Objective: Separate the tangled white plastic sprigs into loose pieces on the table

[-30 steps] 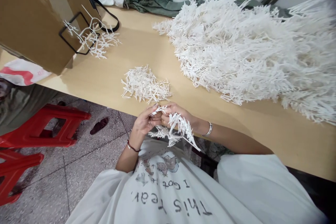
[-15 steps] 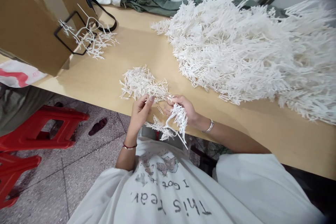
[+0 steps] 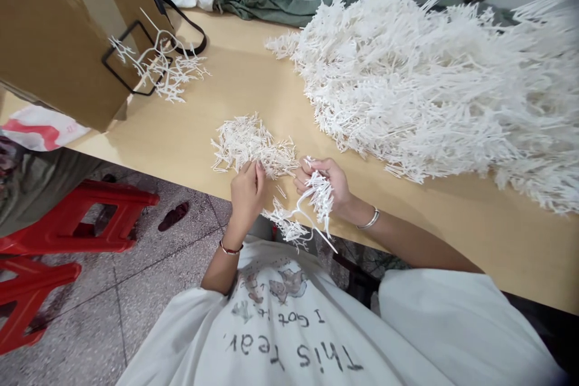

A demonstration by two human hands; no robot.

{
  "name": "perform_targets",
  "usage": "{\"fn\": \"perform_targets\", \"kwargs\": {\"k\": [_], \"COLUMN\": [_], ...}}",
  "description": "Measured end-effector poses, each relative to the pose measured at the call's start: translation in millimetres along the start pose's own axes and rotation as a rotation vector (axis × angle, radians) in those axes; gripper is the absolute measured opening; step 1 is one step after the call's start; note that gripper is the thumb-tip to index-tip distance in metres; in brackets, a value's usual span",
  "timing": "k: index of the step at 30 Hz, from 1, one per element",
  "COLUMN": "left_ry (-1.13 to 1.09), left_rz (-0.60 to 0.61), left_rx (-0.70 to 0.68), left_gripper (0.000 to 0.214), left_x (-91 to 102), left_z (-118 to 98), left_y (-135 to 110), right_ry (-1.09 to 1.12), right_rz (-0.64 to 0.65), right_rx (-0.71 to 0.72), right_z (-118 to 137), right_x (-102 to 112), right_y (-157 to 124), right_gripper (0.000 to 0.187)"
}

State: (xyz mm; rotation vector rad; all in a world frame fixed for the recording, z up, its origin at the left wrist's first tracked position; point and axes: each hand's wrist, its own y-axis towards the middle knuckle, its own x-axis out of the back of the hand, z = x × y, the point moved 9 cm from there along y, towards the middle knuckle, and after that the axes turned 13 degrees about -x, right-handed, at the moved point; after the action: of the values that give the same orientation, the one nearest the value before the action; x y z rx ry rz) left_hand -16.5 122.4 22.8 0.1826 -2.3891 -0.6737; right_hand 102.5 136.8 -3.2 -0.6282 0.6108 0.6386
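My right hand is closed round a white branched plastic sprig, whose forked stem and fine twigs hang below the fingers, over the table's front edge. To its left, my left hand is closed, thumb against the curled fingers, at the near side of a small heap of short white twig pieces. Whatever its fingertips hold, if anything, is hidden. The two hands are apart, with a few loose bits on the table between them.
A large mound of white branched sprigs covers the table's right side. Another sprig lies by a cardboard box with a black wire frame. Green cloth lines the tiled wall. Red stools stand on the floor at left.
My right hand has moved slightly right, away from the left, carrying the sprig. My left hand's fingers have curled in tighter near the small heap. The view has shifted a little.
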Motion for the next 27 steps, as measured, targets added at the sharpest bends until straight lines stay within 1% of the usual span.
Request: {"fn": "perform_targets", "kwargs": {"k": [4,6,8,10,12,15,17,19,21,24,27], "left_ry": [-0.03,-0.056,-0.075,-0.1,-0.138,-0.2,-0.267,-0.355,-0.417,-0.435,-0.44], "left_rz": [-0.054,-0.092,-0.117,-0.137,-0.157,-0.166,-0.121,-0.03,0.079,0.223,0.341], "left_rx": [0.005,0.023,0.05,0.085,0.104,0.072,0.028,-0.028,-0.072,-0.086,-0.093], "left_gripper": [0.028,0.023,0.019,0.015,0.014,0.017,0.026,0.033,0.029,0.017,0.018], "left_x": [4.2,6.4,7.1,7.5,8.5,10.7,8.9,3.7,-2.6,-11.4,-20.3], "left_z": [0.8,2.9,6.1,9.7,10.9,5.6,-0.6,-7.9,-13.7,-15.8,-16.5], "left_y": [-1.6,-2.7,-4.1,-5.8,-7.2,-7.1,-5.9,-4.5,-3.9,-4.5,-6.3], "right_ry": [-0.025,-0.032,-0.062,-0.154,-0.285,-0.437,-0.51,-0.581,-0.634,-0.699,-0.761], "right_rz": [-0.001,0.001,-0.024,-0.073,-0.15,-0.258,-0.267,-0.23,-0.199,-0.177,-0.198], "right_rx": [-0.014,-0.023,-0.022,0.013,0.073,0.128,0.159,0.197,0.232,0.266,0.306], "right_z": [-2.2,-3.9,-5.7,-5.2,-2.6,-0.4,0.6,1.8,3.5,5.7,8.2], "right_x": [-0.2,-0.5,1.6,4.7,8.5,13.3,11.7,6.5,2.4,-1.5,-3.9], "right_y": [-0.8,-0.8,-0.3,0.5,1.0,1.8,2.2,1.9,0.5,-1.8,-3.9], "right_gripper": [0.031,0.03,0.029,0.028,0.028,0.027,0.03,0.034,0.036,0.037,0.038]}}
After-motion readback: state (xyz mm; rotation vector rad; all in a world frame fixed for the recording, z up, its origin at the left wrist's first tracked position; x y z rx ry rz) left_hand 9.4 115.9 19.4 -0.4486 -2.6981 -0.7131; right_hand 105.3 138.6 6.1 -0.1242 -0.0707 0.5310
